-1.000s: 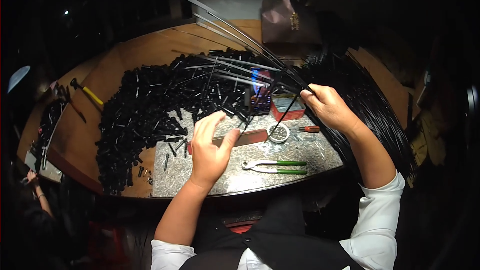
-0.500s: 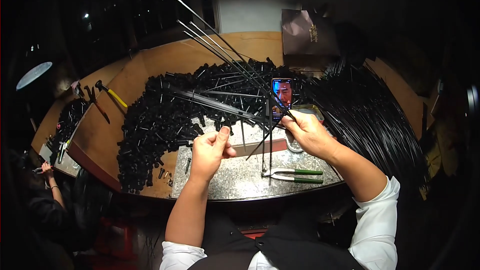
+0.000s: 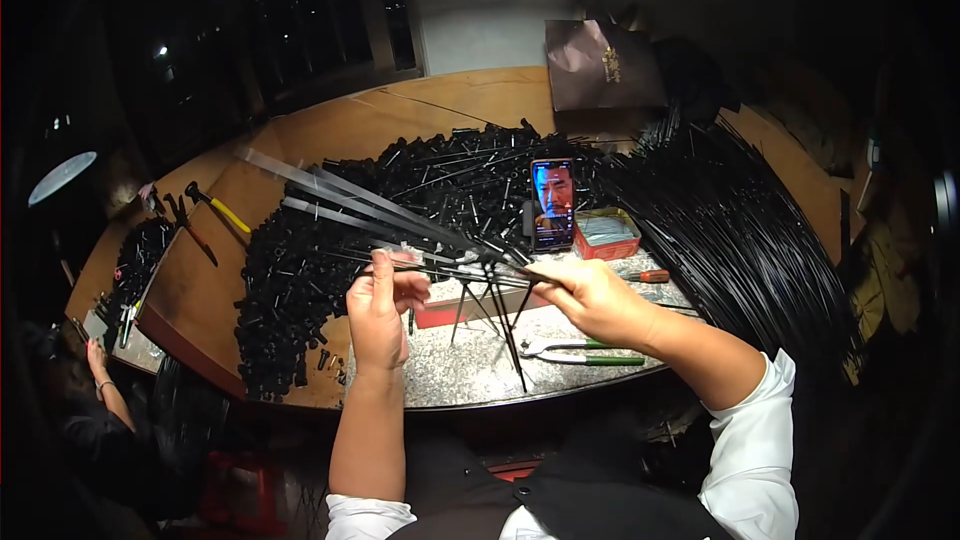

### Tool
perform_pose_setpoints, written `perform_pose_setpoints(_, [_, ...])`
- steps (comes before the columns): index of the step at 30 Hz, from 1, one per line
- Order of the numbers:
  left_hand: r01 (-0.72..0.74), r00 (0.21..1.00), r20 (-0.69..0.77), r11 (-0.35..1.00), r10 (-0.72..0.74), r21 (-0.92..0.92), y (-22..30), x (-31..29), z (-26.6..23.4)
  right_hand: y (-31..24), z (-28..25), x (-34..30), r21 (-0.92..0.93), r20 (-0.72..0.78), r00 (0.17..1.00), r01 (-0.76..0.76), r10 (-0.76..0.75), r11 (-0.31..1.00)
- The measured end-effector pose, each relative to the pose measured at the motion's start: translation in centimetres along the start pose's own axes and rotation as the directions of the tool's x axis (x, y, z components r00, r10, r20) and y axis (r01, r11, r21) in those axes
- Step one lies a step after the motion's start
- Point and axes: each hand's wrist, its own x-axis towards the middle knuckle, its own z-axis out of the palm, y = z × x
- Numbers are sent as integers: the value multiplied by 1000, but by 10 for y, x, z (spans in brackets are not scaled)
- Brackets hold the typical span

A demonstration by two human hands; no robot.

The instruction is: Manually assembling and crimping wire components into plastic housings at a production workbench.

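A bundle of thin black rods (image 3: 455, 240), which look like umbrella ribs, is pinched near its joined end by my right hand (image 3: 605, 310). Their long ends fan out to the far left, blurred by motion. Several shorter black rods hang down from the joined end over the speckled grey board (image 3: 450, 375). My left hand (image 3: 378, 315) is raised at the bundle's near side, thumb up and fingers half curled but apart. Some rods pass close to its thumb; whether they touch is hard to tell. Below my right hand lie green-handled pliers (image 3: 590, 353).
Small black fittings (image 3: 290, 280) are heaped across the table's left and back. Long black rods (image 3: 740, 230) lie at right. A phone (image 3: 553, 205) stands behind the board beside a red tin (image 3: 607, 237). Further back stands a dark paper bag (image 3: 600, 70). Another person's hand (image 3: 97, 355) works at far left.
The rods have swung down and left, from pointing up and away to lying lower over the heap. My right hand moved lower, uncovering the tin. My left hand's fingers have opened.
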Motion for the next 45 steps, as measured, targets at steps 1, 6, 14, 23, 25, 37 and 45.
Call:
perform_pose_setpoints(1, [67, 991, 111, 994, -76, 87, 3, -2, -9, 2, 4, -1, -45, -31, 997, 74, -76, 996])
perform_pose_setpoints(6, [119, 837, 303, 692, -456, 713, 24, -37, -2, 11, 2, -8, -305, -73, 987, 115, -144, 945])
perform_pose_setpoints(14, [-352, 925, 217, 487, 312, 799, -38, -69, 36, -8, 27, 6, -305, -93, 993, 35, -66, 952])
perform_pose_setpoints(23, [-408, 908, 14, 873, 419, 266, -47, -32, 51, -19, 35, -5, -51, -42, 999, 31, -33, 998])
perform_pose_setpoints(25, [-382, 921, 12, 894, 390, 236, -33, -29, 47, -22, 29, -14, 15, -28, 997, 77, -77, 997])
perform_pose_setpoints(37, [-394, 917, 30, 892, 398, 219, -15, -14, 27, 214, -81, -45, -647, -506, 809, -585, 298, 490])
perform_pose_setpoints(45, [-346, 937, 109, 842, 332, 413, -8, -12, 21, 243, -70, -34, -826, -365, 897, -435, 249, 358])
